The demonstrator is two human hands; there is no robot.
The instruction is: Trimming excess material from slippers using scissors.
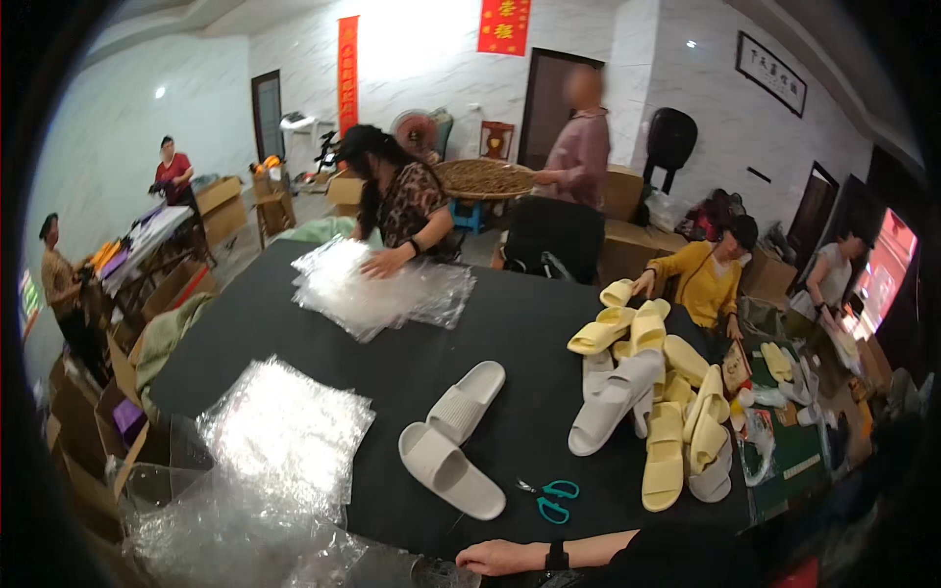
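Two grey slippers (451, 465) lie on the black table (534, 412), left of the scissors (552, 501), while the R hand (492, 557) curls by the near-left clear bags (230, 529) (can't tell if it's pinching film; L hand unseen), so prob. best separate one layer w/o creasing.

I get a fairly bright indoor view through a fisheye lens, with black swallowing the corners and straight edges bowing near the rim. White glare washes out part of the back wall (421, 59). Pinkish light fills the opening (885, 269) at far right; the lower right sinks into shadow. Plastic bags (284, 426) throw back sharp highlights against the dark, dull surface (544, 412). One standing person's head (585, 88) is blurred.
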